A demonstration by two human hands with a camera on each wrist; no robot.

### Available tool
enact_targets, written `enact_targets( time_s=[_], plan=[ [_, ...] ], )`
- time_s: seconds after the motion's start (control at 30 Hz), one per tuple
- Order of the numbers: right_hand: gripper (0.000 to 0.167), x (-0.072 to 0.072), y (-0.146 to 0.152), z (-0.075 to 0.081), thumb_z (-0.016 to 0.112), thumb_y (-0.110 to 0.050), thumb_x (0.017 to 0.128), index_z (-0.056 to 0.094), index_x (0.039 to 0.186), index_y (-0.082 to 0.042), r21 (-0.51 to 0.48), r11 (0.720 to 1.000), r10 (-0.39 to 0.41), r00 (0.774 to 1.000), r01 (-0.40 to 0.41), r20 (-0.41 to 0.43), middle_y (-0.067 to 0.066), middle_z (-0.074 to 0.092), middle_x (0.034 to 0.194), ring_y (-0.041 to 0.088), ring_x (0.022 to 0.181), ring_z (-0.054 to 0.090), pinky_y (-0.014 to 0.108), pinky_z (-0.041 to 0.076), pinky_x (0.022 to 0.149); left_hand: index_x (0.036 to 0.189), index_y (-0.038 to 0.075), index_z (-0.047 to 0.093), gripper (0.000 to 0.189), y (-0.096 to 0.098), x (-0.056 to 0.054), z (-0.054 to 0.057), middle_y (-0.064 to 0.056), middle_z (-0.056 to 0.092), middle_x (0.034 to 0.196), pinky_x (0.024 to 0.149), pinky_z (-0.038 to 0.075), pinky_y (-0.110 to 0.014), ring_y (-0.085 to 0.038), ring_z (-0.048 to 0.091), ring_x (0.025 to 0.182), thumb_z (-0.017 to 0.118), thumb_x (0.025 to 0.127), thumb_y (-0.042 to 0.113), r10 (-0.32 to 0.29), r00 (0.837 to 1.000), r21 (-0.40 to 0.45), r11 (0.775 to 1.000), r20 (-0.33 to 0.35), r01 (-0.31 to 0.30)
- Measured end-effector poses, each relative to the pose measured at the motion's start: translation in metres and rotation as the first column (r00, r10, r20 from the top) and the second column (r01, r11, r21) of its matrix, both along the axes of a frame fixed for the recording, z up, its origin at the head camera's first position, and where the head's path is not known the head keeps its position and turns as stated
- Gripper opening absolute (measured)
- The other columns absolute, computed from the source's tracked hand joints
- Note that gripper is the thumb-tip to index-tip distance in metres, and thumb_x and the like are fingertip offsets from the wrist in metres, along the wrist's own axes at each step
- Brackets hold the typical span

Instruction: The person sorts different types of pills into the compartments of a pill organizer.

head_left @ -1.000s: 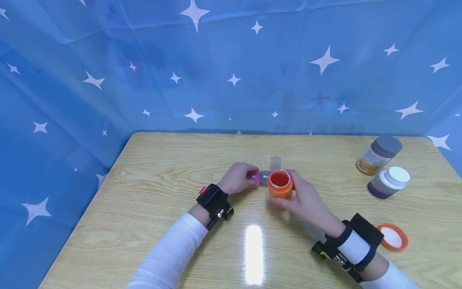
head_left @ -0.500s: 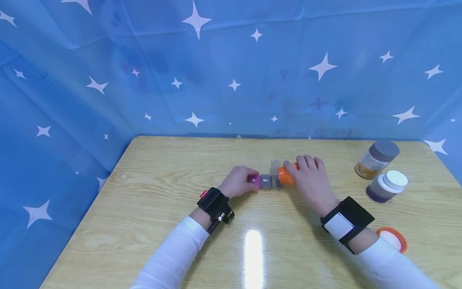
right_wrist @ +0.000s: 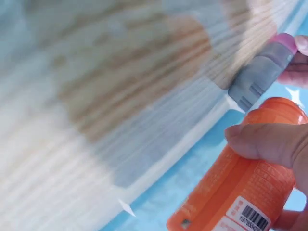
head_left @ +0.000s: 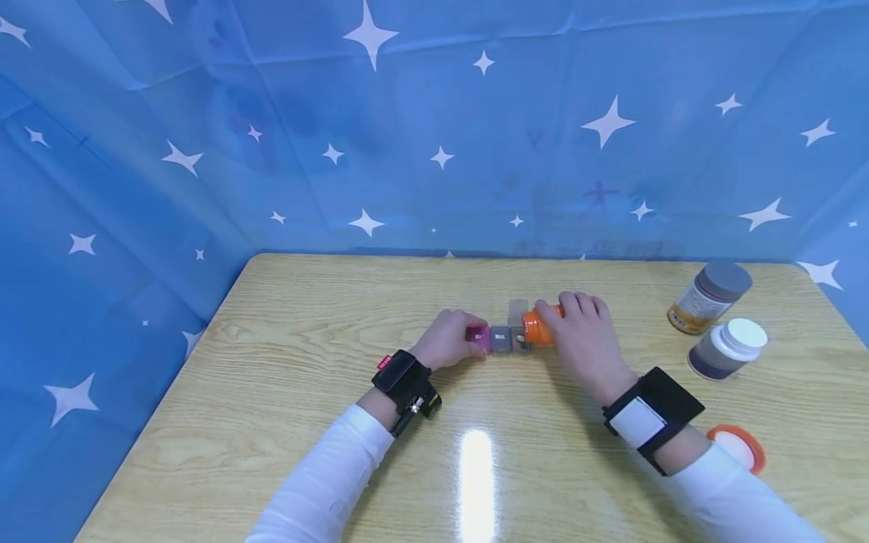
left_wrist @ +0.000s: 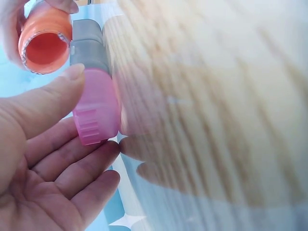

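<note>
A small pill organizer (head_left: 501,338) lies on the table, with one pink compartment and grey ones in a row. At its right end a clear lid (head_left: 518,310) stands open toward the back. The left hand (head_left: 445,341) pinches the pink end between thumb and fingers, plainly seen in the left wrist view. Tipped on its side, an orange bottle (right_wrist: 240,178) is gripped by the right hand (head_left: 585,343). Its uncapped mouth (left_wrist: 46,53) points left, over the open grey compartment. A small pale speck shows there; it is too small to identify.
An orange-rimmed cap (head_left: 738,450) lies upside down on the table (head_left: 305,302), partly behind the right sleeve. A white-capped bottle (head_left: 729,348) and a grey-capped bottle (head_left: 710,297) stand at the right. A blue star-patterned cloth (head_left: 407,113) hangs behind.
The right hand has turned the orange bottle from upright to tipped, mouth leftward. A small pale speck has appeared at the open compartment. The left hand stays on the pink end.
</note>
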State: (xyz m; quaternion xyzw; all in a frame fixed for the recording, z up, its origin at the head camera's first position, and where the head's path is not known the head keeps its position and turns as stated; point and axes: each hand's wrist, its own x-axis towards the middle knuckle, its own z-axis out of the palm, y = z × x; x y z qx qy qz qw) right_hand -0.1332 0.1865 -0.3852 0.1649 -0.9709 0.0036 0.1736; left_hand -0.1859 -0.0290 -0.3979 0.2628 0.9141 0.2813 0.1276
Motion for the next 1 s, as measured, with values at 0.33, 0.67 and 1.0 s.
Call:
enact_targets(
  time_s=[0.33, 0.67, 1.0],
  plan=[
    [0.060, 0.022, 0.007, 0.019, 0.076, -0.009, 0.072, 0.046, 0.123, 0.000, -0.634, 0.765, 0.105, 0.949, 0.114, 0.298, 0.021, 0.058, 0.116, 0.037, 0.105, 0.056, 0.054, 0.047, 0.088, 0.114, 0.006, 0.065, 0.039, 0.000, 0.000, 0.003, -0.007, 0.068, 0.100, 0.072, 0.046, -0.021, -0.013, 0.058, 0.083, 0.073, 0.077, 0.017, -0.011, 1.000, -0.007, 1.000, -0.022, 0.011],
    [0.063, 0.066, -0.022, 0.008, 0.081, -0.016, 0.068, 0.048, 0.121, -0.006, -0.723, 0.674, 0.251, 0.873, 0.152, 0.418, 0.010, 0.061, 0.114, 0.027, 0.105, 0.060, 0.043, 0.050, 0.088, 0.118, 0.005, 0.063, 0.042, -0.001, 0.001, 0.004, -0.009, 0.067, 0.107, 0.081, 0.049, -0.026, -0.017, 0.059, 0.093, 0.072, 0.079, 0.017, 0.014, 1.000, -0.021, 1.000, -0.011, -0.015],
    [0.064, 0.074, -0.026, -0.002, 0.082, -0.014, 0.066, 0.048, 0.120, -0.007, -0.714, 0.676, 0.232, 0.867, 0.182, 0.441, 0.009, 0.061, 0.115, 0.027, 0.108, 0.059, 0.044, 0.048, 0.091, 0.120, 0.005, 0.061, 0.044, 0.002, 0.000, 0.003, -0.010, 0.067, 0.110, 0.082, 0.049, -0.028, -0.019, 0.060, 0.096, 0.072, 0.078, 0.016, 0.016, 1.000, -0.015, 1.000, 0.016, -0.016]
  ],
)
